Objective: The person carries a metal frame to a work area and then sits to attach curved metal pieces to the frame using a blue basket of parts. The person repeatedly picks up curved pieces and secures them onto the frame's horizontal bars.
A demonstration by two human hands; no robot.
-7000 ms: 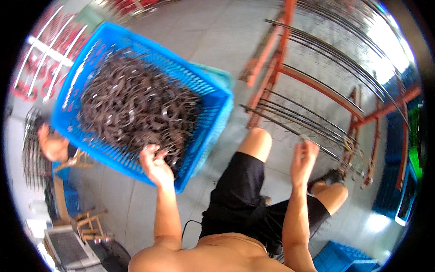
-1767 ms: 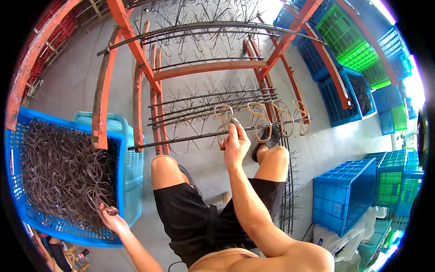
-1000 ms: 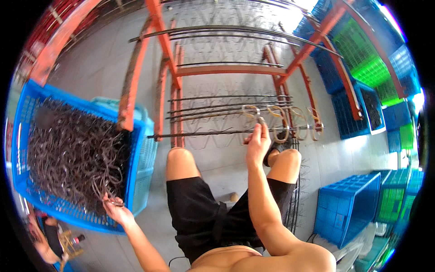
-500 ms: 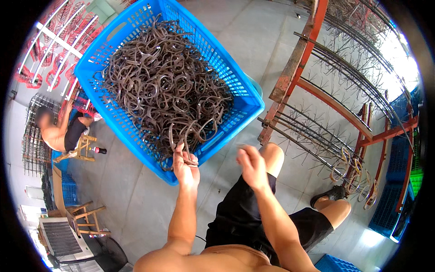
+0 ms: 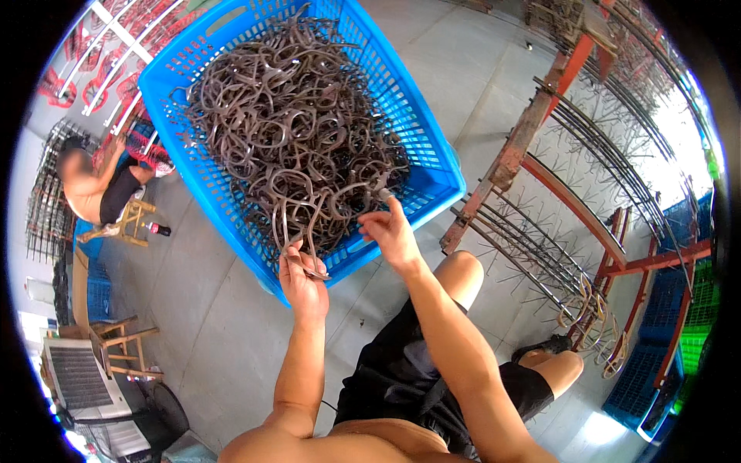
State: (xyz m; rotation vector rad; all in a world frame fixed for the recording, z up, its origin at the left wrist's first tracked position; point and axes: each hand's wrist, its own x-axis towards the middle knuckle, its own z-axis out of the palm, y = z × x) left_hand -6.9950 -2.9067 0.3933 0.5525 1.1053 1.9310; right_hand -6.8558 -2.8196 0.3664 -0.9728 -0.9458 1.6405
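Observation:
A heap of dark, glossy, curved loop-shaped pieces (image 5: 270,123) fills the blue plastic basket (image 5: 440,166) in front of me. My left hand (image 5: 303,284) is closed at the basket's near edge, fingers round a dark curved piece (image 5: 309,224) whose open ends point toward me. What that piece is made for cannot be told. Over the basket's near right part is my right hand (image 5: 392,235), holding nothing that shows. Its fingers are apart, and the fingertips reach the heap's edge; whether they touch a piece is unclear.
To the right stands a rust-red metal rack (image 5: 575,185) with dark rods and thin prongs. Several pale hoops (image 5: 594,324) hang low on it. At left another person (image 5: 100,185) sits on a wooden stool (image 5: 131,224) by red hanging pieces. A bottle (image 5: 158,229) stands near the stool.
My right hand has moved up and left from above my knee to the heap, its fingers spreading. My left hand keeps its grip, slightly lower and further left. The view has shifted a little.

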